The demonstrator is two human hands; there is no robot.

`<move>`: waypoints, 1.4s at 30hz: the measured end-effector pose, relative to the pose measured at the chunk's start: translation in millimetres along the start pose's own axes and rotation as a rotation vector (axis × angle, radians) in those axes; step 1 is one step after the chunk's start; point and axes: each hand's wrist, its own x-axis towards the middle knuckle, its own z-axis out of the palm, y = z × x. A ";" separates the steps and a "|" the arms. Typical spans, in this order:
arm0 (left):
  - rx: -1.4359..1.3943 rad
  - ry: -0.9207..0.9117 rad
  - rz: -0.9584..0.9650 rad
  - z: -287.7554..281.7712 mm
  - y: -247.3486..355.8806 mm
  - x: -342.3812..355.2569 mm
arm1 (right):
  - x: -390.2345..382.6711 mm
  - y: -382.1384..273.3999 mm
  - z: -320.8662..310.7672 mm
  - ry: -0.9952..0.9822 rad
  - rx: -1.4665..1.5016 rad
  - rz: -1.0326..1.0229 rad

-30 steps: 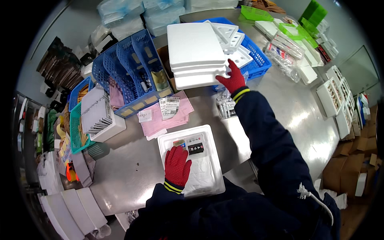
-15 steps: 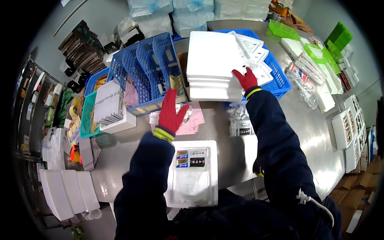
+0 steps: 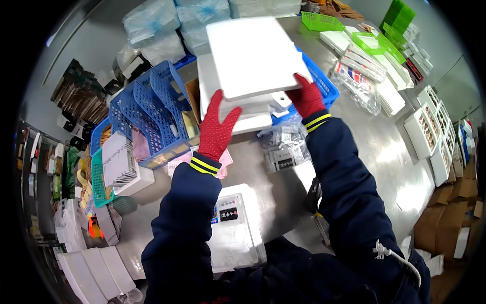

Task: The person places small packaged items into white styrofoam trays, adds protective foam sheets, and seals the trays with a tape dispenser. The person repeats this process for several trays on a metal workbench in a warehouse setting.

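My right hand (image 3: pixel 306 96), in a red dotted glove, grips the near right corner of a white foam lid (image 3: pixel 253 55). The lid is raised and tilted over a stack of white foam lids (image 3: pixel 206 76). Fingers spread, my left hand (image 3: pixel 216 131) is open beside the stack's near left edge; whether it touches the foam I cannot tell. Close to my body is a white foam box (image 3: pixel 255 207) holding a clear-wrapped pack and small black and blue packets, partly covered by my left sleeve. Clear bags of sachets (image 3: pixel 283 147) lie between my forearms.
A blue divided basket (image 3: pixel 152 101) stands left of the stack, above pink paper slips (image 3: pixel 177 164). A blue crate (image 3: pixel 324 91) sits behind my right hand. Plastic-bagged goods (image 3: pixel 359 76) and filled white boxes (image 3: pixel 422 126) lie rightward. White foam pieces (image 3: pixel 93 273) stand at lower left.
My right hand has taken hold of the top foam lid and lifted it off the stack. My left hand has come up beside the stack. The view has shifted rightward.
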 end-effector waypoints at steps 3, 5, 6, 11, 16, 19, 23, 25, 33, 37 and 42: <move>-0.005 -0.191 0.074 12.3 18.6 -24.7 | -30.3 -81.4 -40.6 -0.004 -1.092 -0.871; -0.063 -0.180 0.049 3.5 9.4 -50.6 | -95.7 -124.2 -6.8 0.028 -0.729 -1.010; -0.114 -0.154 -0.056 -5.0 -0.8 -62.9 | -119.7 -131.2 -10.1 0.022 -0.919 -1.236; -0.026 0.046 -0.133 -40.5 -98.2 -135.7 | -158.1 -136.2 -110.9 -0.424 -1.904 -1.289; 0.478 0.006 0.299 -76.4 -127.7 -188.0 | -174.2 -145.0 -121.0 -0.320 -1.858 -1.182; 0.398 0.057 0.296 -80.2 -124.3 -195.8 | -171.7 -140.9 -135.6 -0.440 -1.986 -1.139; 0.311 0.025 0.191 -92.0 -123.4 -199.9 | -193.2 -136.8 -135.6 -0.400 -1.897 -0.934; 0.368 0.039 0.107 -120.3 -136.7 -215.5 | -222.0 -121.5 -88.3 -0.006 -1.751 -1.104; 0.141 0.133 -0.135 -178.4 -135.5 -229.5 | -356.7 6.0 -61.0 0.265 -0.508 0.211; -0.058 0.157 -0.207 -171.4 -124.8 -206.8 | -445.9 86.7 -48.0 0.238 -0.406 0.403; 0.015 0.089 -0.014 -130.5 -128.5 -183.1 | -500.2 106.3 -57.3 0.207 -0.942 0.329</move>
